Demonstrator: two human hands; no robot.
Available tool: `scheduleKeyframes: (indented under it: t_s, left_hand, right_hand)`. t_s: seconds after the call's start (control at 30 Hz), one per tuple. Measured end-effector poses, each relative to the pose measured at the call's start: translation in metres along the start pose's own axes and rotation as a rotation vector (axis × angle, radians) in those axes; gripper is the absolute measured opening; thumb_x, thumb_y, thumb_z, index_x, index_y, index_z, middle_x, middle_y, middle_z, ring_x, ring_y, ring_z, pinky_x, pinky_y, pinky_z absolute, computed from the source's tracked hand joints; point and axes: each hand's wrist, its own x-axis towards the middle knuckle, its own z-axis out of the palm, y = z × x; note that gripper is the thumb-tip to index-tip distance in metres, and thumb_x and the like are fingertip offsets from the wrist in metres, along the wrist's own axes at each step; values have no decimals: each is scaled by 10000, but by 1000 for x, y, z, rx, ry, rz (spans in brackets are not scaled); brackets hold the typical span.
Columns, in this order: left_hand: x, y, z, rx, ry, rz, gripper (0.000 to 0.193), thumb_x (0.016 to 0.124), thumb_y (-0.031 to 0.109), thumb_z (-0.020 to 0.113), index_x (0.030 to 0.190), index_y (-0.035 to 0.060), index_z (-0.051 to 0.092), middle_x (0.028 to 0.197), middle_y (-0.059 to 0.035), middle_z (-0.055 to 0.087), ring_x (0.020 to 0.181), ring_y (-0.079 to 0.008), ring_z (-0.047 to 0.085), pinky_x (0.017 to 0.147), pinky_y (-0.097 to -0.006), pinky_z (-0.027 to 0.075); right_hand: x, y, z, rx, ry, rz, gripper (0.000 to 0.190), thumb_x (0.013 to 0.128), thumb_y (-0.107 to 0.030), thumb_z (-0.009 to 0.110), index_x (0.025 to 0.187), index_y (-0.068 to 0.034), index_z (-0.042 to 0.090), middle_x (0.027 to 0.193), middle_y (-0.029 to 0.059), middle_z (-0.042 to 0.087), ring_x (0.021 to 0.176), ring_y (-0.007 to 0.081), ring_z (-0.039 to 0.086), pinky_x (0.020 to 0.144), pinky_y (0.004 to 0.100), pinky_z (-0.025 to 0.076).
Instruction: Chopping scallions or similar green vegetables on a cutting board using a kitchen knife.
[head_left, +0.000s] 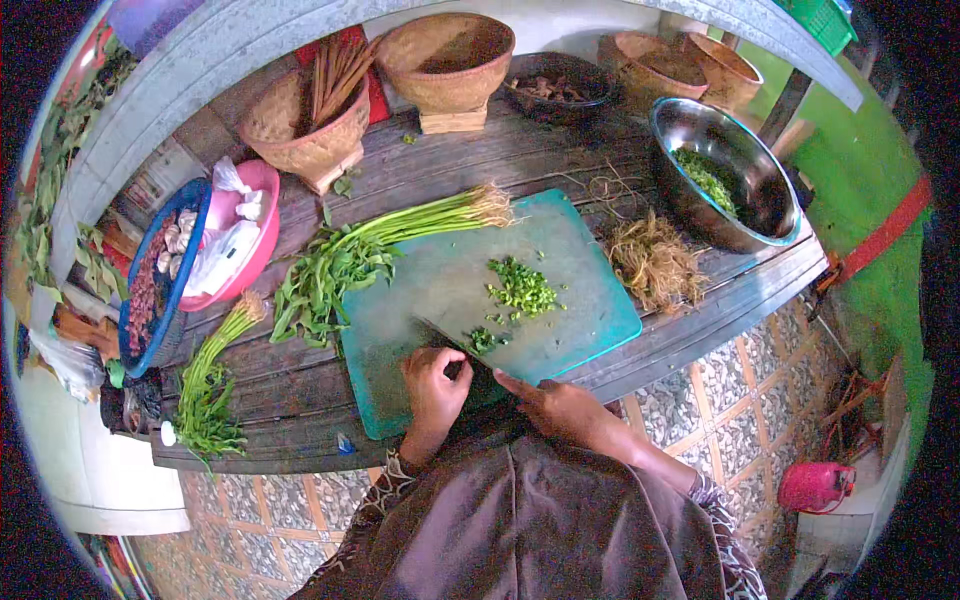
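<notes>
My right hand (566, 411) grips a knife (451, 339) with the index finger stretched along it; the handle is mostly hidden. Beside the blade, my left hand (436, 391) has its fingers curled, thumb and index forming a ring. Whether it pinches anything is unclear. Both hands are at the near edge of a green cutting board (420, 289). Chopped green stems and leaves (525, 289) are heaped on the board, and a smaller clump of chopped leaves (484, 341) lies close to the knife. A leafy bunch with roots (420, 225) rests across the board's far left corner.
Brown fibrous roots (652, 262) lie right of the board, below a steel bowl (765, 202) holding chopped greens. A second bunch (217, 367), a blue basket (196, 247) with garlic and shallots, and a pink basin (266, 225) stand left. Woven baskets (450, 75) line the back.
</notes>
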Motion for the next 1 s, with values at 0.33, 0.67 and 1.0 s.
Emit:
scheduleKeyframes:
  t_s: [0.33,0.67,1.0]
  left_hand:
    - [-1,4,-2,70,-17,-25,182,687,137,777,819,137,651,792,-57,659,820,-300,612,774,-445,406]
    - [1,4,-2,41,-50,-42,187,681,140,773,811,132,639,815,-60,667,847,-304,613,795,-455,411]
    - [-1,17,-13,103,-24,73,160,722,134,757,859,139,674,890,-49,689,900,-286,621,823,-438,409]
  right_hand:
    - [-7,-5,-25,135,42,-31,643,908,-212,624,1495,-183,362,886,257,668,783,443,661,678,513,537]
    - [-4,1,-13,78,47,-37,606,916,-235,615,1480,-207,394,865,232,675,737,427,665,641,514,545]
    - [4,-1,-18,195,91,-67,612,918,-208,613,1484,-172,386,1005,275,661,874,450,660,765,527,533]
